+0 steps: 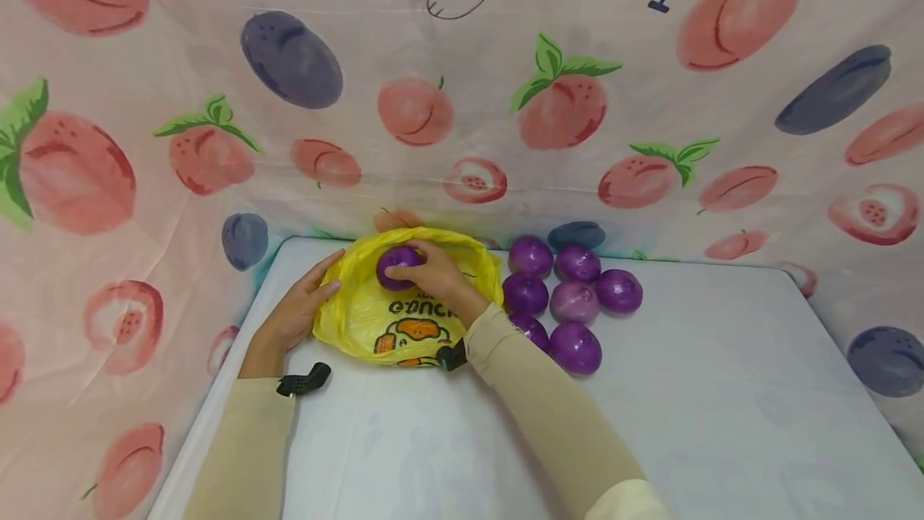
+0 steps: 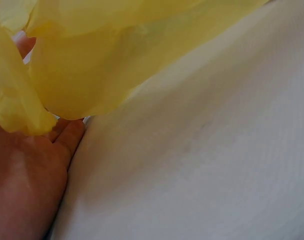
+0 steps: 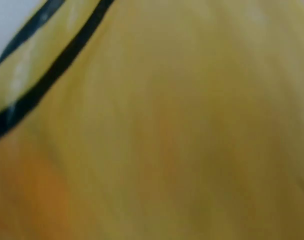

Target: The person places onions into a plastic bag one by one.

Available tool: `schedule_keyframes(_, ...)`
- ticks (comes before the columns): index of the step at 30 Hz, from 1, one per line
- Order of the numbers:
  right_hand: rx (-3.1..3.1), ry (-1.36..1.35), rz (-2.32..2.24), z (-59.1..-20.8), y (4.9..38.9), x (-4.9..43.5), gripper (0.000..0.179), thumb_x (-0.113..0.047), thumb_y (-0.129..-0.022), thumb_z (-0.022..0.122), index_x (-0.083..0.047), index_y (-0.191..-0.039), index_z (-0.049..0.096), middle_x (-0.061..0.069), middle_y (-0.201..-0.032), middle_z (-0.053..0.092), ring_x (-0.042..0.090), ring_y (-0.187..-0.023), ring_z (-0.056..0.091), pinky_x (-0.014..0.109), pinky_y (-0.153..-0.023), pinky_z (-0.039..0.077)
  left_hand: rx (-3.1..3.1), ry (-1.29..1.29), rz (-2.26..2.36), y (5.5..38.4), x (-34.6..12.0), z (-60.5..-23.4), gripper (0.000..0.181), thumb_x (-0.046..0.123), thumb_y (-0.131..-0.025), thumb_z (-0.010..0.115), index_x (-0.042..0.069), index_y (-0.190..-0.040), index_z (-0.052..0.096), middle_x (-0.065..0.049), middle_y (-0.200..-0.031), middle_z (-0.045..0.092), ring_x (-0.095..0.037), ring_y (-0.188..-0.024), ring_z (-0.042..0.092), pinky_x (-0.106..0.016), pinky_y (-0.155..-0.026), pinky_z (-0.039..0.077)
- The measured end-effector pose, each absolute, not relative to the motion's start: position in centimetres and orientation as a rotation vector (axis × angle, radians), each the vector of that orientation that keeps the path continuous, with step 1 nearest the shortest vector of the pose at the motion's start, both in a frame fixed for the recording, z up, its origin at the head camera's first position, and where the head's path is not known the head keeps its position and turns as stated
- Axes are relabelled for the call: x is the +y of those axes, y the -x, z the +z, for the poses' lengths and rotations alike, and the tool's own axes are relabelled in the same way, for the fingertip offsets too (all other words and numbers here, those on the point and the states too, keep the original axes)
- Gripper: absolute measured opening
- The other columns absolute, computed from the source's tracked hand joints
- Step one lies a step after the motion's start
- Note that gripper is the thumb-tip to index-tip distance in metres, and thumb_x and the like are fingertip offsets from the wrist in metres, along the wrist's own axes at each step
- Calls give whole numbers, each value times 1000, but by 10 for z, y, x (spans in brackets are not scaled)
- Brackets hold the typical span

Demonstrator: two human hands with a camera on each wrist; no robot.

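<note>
Purple ball [image 1: 395, 257], pinched in right hand [image 1: 437, 275], at yellow bag [image 1: 354, 315], left hand [image 1: 294, 307] spread against it

A person's right hand [image 1: 442, 278] gripped a glossy purple ball [image 1: 388, 262] at the open mouth of a yellow plastic bag [image 1: 357, 311], printed with a cartoon duck [image 1: 419, 331]. The left hand [image 1: 292, 310] touched the bag's rim at 9 o'clock. At the bag's 3 o'clock, seven more purple balls [image 1: 525, 294] clustered on a white desk [image 1: 722, 392], a paler ball [image 1: 575, 302] among them; the one at the cluster's 7 o'clock was partly hidden by a beige sleeve [image 1: 556, 412]. Toward 12 o'clock, beyond the desk, hung a pink fruit-print cloth [image 1: 404, 46].
</note>
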State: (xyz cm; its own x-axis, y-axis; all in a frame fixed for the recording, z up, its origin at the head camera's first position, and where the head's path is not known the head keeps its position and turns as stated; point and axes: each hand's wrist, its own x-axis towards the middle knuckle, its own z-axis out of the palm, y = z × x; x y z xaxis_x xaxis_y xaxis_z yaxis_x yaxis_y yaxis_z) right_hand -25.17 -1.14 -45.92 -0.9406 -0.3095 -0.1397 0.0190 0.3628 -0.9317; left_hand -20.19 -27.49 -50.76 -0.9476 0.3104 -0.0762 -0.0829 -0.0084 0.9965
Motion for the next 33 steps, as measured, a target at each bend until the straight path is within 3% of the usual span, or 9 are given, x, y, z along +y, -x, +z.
schedule_keyframes(15,2301,252,-1614,-474,255,-23,67,-32,-87,82,-23,-148,56,6,-146,58,25,-128,58,40,-109,50,1979,-266,2052,203,-276,-511,61,28,-108,51,30,-163,25,-5,-172,15,-12,-146,34,-13,-105,44)
schedule_keyframes(24,2253,256,-1571,-473,256,-25,70,-36,-90,79,-26,-152,50,8,-150,54,28,-133,54,44,-113,46,2028,-222,2005,204,-276,-508,62,31,-108,52,32,-163,25,-4,-172,15,-26,-155,23,-11,-104,43)
schedule_keyframes(28,2228,203,-1538,-473,256,-26,71,-41,-91,77,-31,-154,46,7,-151,53,28,-134,53,44,-113,46,2030,-216,2007,205,-276,-510,61,31,-108,53,32,-163,26,-4,-172,16,-25,-154,24,-10,-104,43)
schedule_keyframes(33,2246,247,-1544,-472,256,-26,69,-37,-92,77,-28,-154,48,9,-152,52,29,-133,52,45,-112,47,2014,-231,2021,205,-277,-511,60,29,-108,52,31,-163,26,-5,-172,16,-22,-152,26,-11,-104,44)
